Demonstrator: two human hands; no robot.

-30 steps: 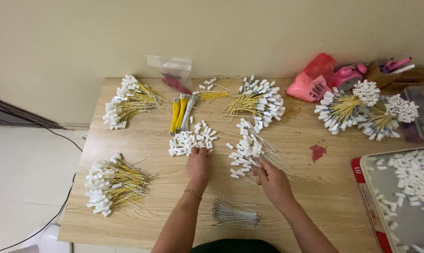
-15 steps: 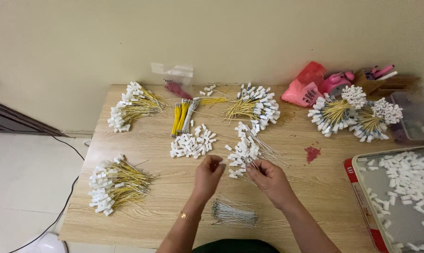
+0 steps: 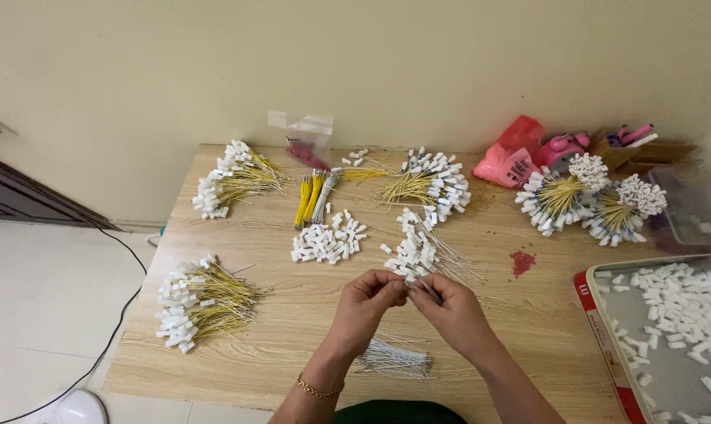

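Both hands (image 3: 409,289) have risen together, pinching a thin wire (image 3: 427,291) between them.

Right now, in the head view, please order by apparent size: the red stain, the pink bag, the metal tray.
1. metal tray, partly cut off
2. pink bag
3. red stain

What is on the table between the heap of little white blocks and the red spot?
In the head view, a pile of grey wires with white ends lies between the heap of white blocks and the red spot, just above both hands.
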